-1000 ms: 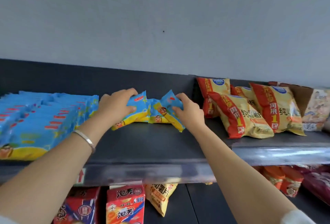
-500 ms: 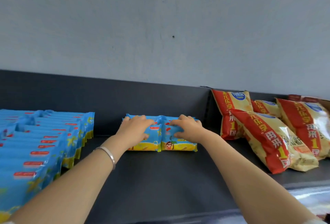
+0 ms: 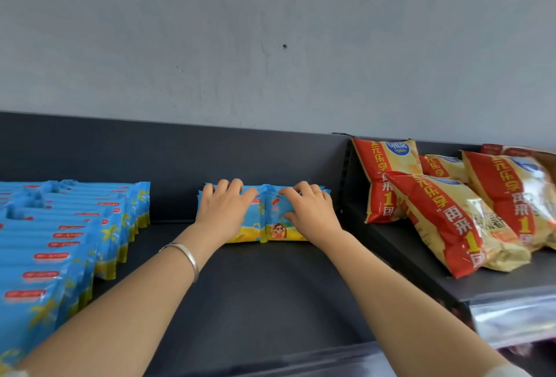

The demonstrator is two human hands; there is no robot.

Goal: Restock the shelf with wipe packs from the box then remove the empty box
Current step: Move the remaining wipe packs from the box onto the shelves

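Left hand [image 3: 224, 211] and right hand [image 3: 311, 215] curl their fingers over the tops of upright blue-and-yellow plastic wipe packs [image 3: 275, 228], which stand against the back wall of the dark grey metal shelf [image 3: 270, 292]. The hands hide the pack count. A blurred blue pack row [image 3: 75, 226] is cut off at left. Red-and-yellow snack bags [image 3: 445, 220] lie at right, with bare shelf between.

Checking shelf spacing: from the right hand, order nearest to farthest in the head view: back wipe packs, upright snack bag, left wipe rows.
1. back wipe packs, under the right hand, which holds them.
2. upright snack bag, just to its right.
3. left wipe rows, far left, beyond the left hand.
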